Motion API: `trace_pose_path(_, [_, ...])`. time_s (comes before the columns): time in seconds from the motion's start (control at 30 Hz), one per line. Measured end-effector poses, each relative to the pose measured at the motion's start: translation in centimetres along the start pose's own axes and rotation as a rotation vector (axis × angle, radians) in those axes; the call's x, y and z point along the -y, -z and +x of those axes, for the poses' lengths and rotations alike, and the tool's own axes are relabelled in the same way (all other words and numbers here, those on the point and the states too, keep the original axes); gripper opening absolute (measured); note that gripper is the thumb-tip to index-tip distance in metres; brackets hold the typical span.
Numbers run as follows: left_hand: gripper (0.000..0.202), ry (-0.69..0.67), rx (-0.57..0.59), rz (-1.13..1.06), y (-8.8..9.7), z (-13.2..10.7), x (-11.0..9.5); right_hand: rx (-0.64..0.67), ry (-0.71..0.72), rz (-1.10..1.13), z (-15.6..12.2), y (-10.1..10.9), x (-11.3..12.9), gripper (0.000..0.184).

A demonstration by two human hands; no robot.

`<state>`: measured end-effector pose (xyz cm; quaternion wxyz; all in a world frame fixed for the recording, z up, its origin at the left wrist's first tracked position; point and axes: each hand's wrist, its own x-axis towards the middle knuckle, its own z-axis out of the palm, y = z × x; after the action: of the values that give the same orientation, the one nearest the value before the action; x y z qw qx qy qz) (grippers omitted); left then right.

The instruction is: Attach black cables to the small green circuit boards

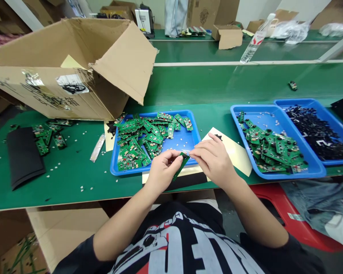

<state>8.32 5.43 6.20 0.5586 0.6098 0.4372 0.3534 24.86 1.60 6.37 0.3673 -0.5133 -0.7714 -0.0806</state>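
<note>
My left hand (161, 169) is closed round a small green circuit board (181, 165), held on edge above the front rim of a blue tray (188, 140). My right hand (213, 158) pinches at the board's top end, fingers pressed together. Whether a tiny part sits between those fingertips is too small to make out. The blue tray behind my hands holds several loose green boards (140, 139).
An open cardboard box (74, 68) lies tipped at the left. Loose boards (47, 133) and a black sheet (23, 156) rest on the green bench. At the right, one blue tray (274, 118) holds green boards, another (328, 118) black parts. A plastic bottle (254, 42) stands behind.
</note>
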Motion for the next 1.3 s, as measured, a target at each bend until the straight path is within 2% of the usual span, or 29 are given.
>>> trace_pose_path(0.13, [0.015,0.038,0.127,0.020,0.5,0.3,-0.6,-0.027,0.083,-0.036,0.0,-0.2,-0.3,0.018])
trace_pose_path(0.27, [0.016,0.106,0.278,-0.114,0.4,0.5,-0.5,-0.009,0.128,0.026,-0.2,-0.7,-0.6,0.022])
trace_pose_path(0.37, [0.019,0.106,0.369,-0.203,0.0,0.4,0.0,0.030,0.088,0.171,-0.2,-0.6,-0.7,0.032])
trace_pose_path(0.43, [0.020,0.090,0.385,-0.219,-0.2,0.4,0.4,0.012,0.001,0.329,-0.1,-0.4,-0.7,0.044])
trace_pose_path(0.53, [0.017,0.043,0.352,-0.176,-0.1,0.5,0.5,-0.099,-0.227,0.670,-0.4,-0.1,-1.0,0.050])
trace_pose_path(0.63, [0.022,-0.050,0.307,0.004,0.6,0.6,0.5,-0.135,-0.594,1.084,-1.0,-0.2,-1.3,0.039])
trace_pose_path(0.73, [0.028,-0.224,0.277,0.237,1.2,0.6,0.8,-0.014,-0.955,1.361,-1.3,-0.5,-1.3,0.043])
trace_pose_path(0.83, [0.030,-0.500,0.219,0.502,1.6,0.5,1.3,0.135,-1.160,1.488,-1.3,-0.6,-0.7,0.048])
trace_pose_path(0.9, [0.034,-0.677,0.175,0.639,1.7,0.5,1.5,0.251,-1.212,1.545,-1.1,-0.7,-0.1,0.049])
trace_pose_path(1.0, [0.038,-0.865,0.086,0.746,1.9,0.7,1.7,0.366,-1.200,1.622,-0.9,-0.8,0.8,0.051])
trace_pose_path(1.13, [0.037,-0.980,-0.015,0.764,1.9,0.7,1.4,0.282,-1.177,1.690,-0.8,-1.2,1.8,0.046])
trace_pose_path(1.3, [0.029,-0.985,-0.177,0.754,2.0,0.4,1.1,0.136,-1.118,1.703,-0.7,-1.2,2.3,0.028])
